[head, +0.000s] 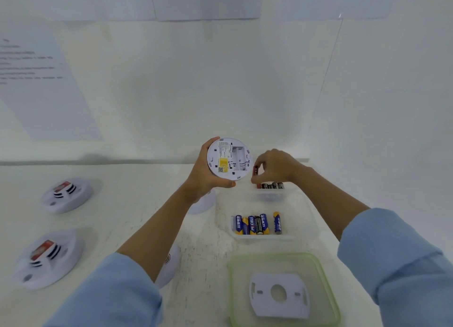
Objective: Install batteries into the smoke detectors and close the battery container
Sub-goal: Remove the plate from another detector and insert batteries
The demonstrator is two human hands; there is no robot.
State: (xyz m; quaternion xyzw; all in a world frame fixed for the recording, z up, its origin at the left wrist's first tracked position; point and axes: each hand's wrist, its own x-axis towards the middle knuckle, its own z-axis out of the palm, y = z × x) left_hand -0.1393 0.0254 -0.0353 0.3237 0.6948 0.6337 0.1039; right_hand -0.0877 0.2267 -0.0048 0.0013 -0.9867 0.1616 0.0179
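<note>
White worktop point(122, 192), papered wall point(196, 81). Left hand point(203, 177) grips the upturned smoke detector point(229, 158), bay open; right hand point(277, 166) pinches a battery point(255, 171) in its fingers point(263, 165) just beside it, near the open container point(259, 237). I reckon it could slip, or go in reversed.

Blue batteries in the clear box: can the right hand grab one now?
Probably yes: the blue batteries sit uncovered in the open container near the right hand, though it pinches a dark battery.
</note>
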